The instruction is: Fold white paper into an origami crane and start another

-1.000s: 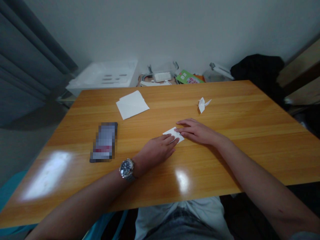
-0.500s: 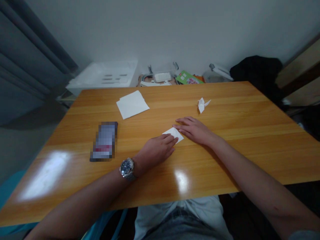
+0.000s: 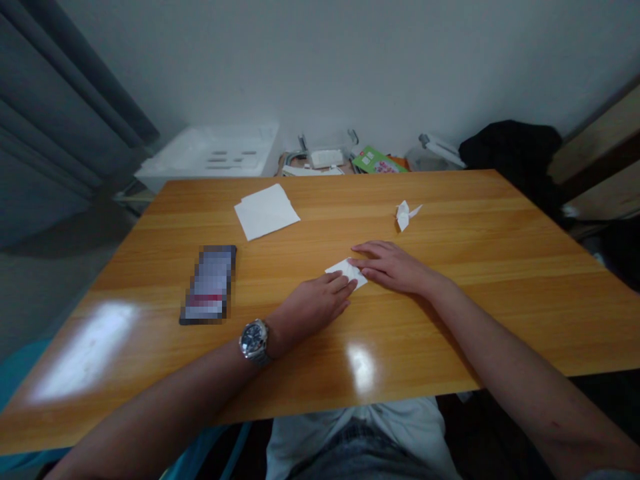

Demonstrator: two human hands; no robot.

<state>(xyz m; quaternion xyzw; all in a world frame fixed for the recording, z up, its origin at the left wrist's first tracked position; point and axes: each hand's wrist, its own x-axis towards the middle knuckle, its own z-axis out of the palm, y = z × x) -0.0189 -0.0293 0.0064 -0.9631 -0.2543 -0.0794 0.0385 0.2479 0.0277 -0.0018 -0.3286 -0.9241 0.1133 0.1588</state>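
Observation:
A small folded piece of white paper (image 3: pixel 342 266) lies flat on the wooden table, partly covered by my fingers. My left hand (image 3: pixel 320 300), with a watch on its wrist, rests its outstretched fingers on the paper's near side. From the right, my right hand (image 3: pixel 393 267) lies with spread fingers, and its fingertips touch the paper's upper right part. Farther back on the right stands a white paper crane (image 3: pixel 404 215). Several white sheets (image 3: pixel 267 212) lie at the back left, slightly fanned.
A phone (image 3: pixel 209 283) with a blurred screen lies left of my left hand. Behind the table (image 3: pixel 480 247) are a white tray-like container (image 3: pixel 215 150), a green booklet (image 3: pixel 377 161) and a black bag-like object (image 3: pixel 510 150). A blue-grey curtain (image 3: pixel 65 113) hangs at the far left.
My right hand's fingers have shifted slightly onto the folded paper. My left hand stays on it almost unmoved. The whole view has tilted a little.

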